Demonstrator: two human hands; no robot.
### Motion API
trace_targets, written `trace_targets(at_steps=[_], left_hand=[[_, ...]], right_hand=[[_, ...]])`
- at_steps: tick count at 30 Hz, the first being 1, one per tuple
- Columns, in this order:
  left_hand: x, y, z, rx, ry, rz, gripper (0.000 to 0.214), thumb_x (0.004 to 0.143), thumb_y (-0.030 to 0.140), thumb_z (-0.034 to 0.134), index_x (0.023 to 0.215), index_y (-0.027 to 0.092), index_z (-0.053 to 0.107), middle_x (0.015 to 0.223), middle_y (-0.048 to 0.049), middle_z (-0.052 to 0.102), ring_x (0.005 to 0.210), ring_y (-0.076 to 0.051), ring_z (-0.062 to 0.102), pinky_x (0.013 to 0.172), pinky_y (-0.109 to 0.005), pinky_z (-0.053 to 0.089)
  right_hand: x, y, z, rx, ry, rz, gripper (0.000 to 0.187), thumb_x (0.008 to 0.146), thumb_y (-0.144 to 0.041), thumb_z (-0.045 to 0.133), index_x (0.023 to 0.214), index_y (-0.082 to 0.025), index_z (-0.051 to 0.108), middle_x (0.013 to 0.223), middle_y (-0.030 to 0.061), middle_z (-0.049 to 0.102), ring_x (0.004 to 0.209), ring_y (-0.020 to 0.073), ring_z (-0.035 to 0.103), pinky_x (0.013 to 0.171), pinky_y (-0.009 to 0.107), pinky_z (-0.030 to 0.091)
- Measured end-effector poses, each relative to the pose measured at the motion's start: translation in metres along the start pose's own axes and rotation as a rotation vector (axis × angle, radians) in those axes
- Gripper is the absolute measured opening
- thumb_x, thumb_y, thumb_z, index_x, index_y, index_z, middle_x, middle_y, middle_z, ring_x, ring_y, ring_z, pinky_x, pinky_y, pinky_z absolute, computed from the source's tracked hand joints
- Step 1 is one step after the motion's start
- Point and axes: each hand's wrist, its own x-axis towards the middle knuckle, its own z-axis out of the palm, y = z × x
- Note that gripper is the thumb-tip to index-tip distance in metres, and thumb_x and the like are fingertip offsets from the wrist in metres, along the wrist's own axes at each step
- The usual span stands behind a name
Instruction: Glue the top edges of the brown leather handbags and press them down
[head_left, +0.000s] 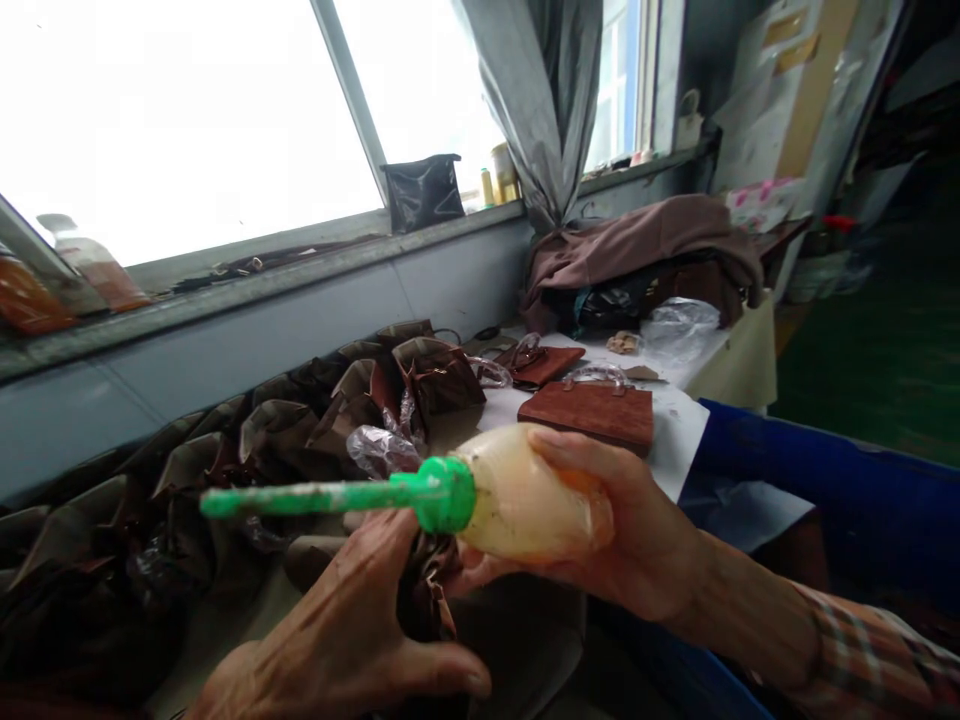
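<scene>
Right up close, the person's right hand is clenched round a translucent cream plastic squeeze bottle, held sideways in the air, its bright green plastic nozzle pointing left. Just below, the left hand has its fingers curled, gripping what looks like a crumpled dark brown leather bag! Beyond them, a long row of dark brown leather bags lines the worktable, with crumpled clear plastic tucked among them. On the white-covered tabletop sit two flat, rectangular reddish-brown leather pieces, and a big blue bin stands to the right. Farther back, there's a heap of brown cloth against the pale blue wall. And up on the grey windowsill, a black pouch and yellow thread spools stand beside a gathered grey curtain, with the window blazing white!
</scene>
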Motion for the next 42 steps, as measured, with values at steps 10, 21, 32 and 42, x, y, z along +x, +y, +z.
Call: trace_targets(at_steps=[10, 21, 32, 42], left_hand=[[0.038, -0.009, 0.016, -0.116, -0.033, 0.048, 0.016, 0.089, 0.012, 0.052, 0.087, 0.02, 0.065, 0.09, -0.001, 0.068, 0.077, -0.015, 0.064, 0.071, -0.025, 0.049], [0.079, -0.042, -0.009, -0.164, 0.047, 0.059, 0.02, 0.098, 0.022, 0.049, 0.091, 0.016, 0.067, 0.101, -0.0055, 0.07, 0.093, -0.018, 0.065, 0.082, -0.027, 0.049], [0.052, -0.037, -0.072, -0.143, 0.07, -0.016, 0.021, 0.084, 0.027, 0.058, 0.087, 0.02, 0.077, 0.087, -0.0024, 0.074, 0.084, -0.019, 0.065, 0.073, -0.024, 0.05], [0.051, -0.09, -0.058, -0.29, -0.499, -0.3, 0.015, 0.078, 0.026, 0.06, 0.072, 0.017, 0.07, 0.066, 0.0013, 0.061, 0.063, -0.013, 0.046, 0.061, -0.023, 0.037]], right_hand=[[0.007, -0.037, -0.015, -0.005, 0.159, -0.325, 0.026, 0.084, -0.033, 0.082, 0.104, -0.016, 0.078, 0.099, 0.0081, 0.082, 0.088, 0.0256, 0.077, 0.098, 0.067, 0.059], [-0.038, -0.028, -0.08, -0.182, 0.479, -0.289, 0.036, 0.073, -0.051, 0.089, 0.096, -0.023, 0.086, 0.105, 0.0116, 0.082, 0.101, 0.0347, 0.078, 0.097, 0.057, 0.063], [-0.048, -0.029, -0.076, -0.498, 0.559, -0.276, 0.043, 0.069, -0.065, 0.082, 0.107, -0.043, 0.08, 0.116, 0.0095, 0.078, 0.085, 0.0355, 0.078, 0.077, 0.05, 0.065], [-0.049, 0.013, -0.074, -1.293, 0.622, -0.522, 0.046, 0.068, -0.054, 0.089, 0.109, -0.038, 0.076, 0.119, 0.0101, 0.076, 0.103, 0.0361, 0.075, 0.077, 0.038, 0.066]])
